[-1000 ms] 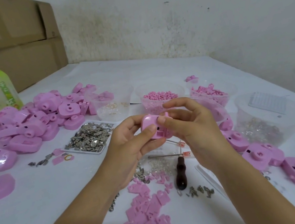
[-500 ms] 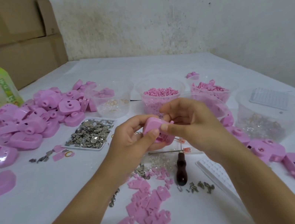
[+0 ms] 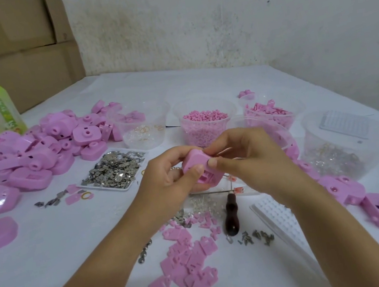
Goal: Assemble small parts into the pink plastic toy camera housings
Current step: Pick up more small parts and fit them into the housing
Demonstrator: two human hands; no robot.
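Left hand (image 3: 167, 184) grips the pink housing (image 3: 200, 166) steady while the right hand (image 3: 243, 159) pinches its top edge, probably seating a small part squarely.

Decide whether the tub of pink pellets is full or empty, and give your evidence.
Mostly full: the pellets reach close to the rim of the clear tub and show through its wall down to the base.

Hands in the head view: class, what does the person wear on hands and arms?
The left hand and right hand have no gloves, rings or watch. The left forearm and right forearm are bare, with no sleeve in view. Visible nails look short, unpainted.
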